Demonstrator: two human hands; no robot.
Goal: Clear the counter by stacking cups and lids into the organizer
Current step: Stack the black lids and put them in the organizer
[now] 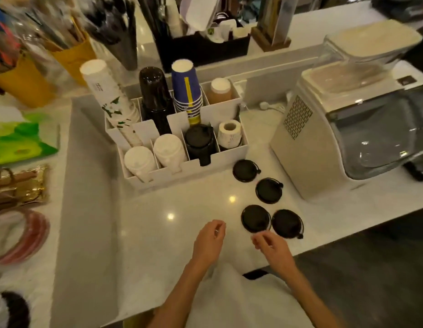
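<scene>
Several loose black lids lie on the white counter (172,233): one at the far left (245,170), one right of it (269,190), and a nearer pair (255,218) (287,223). The white organizer (205,159) behind them holds stacks of white patterned cups (108,98), black cups (155,95), blue cups (187,88), white lids (169,149) and black lids (198,140). My left hand (209,240) hovers left of the nearer pair, fingers loosely curled, holding nothing. My right hand (272,248) hangs just below that pair, also empty.
A white appliance with a clear hopper (347,129) stands right of the lids. A paper label roll (229,133) sits in the organizer's right slot. Yellow holders with straws (71,53) and a black caddy (201,48) stand behind. Packets (19,185) lie at left.
</scene>
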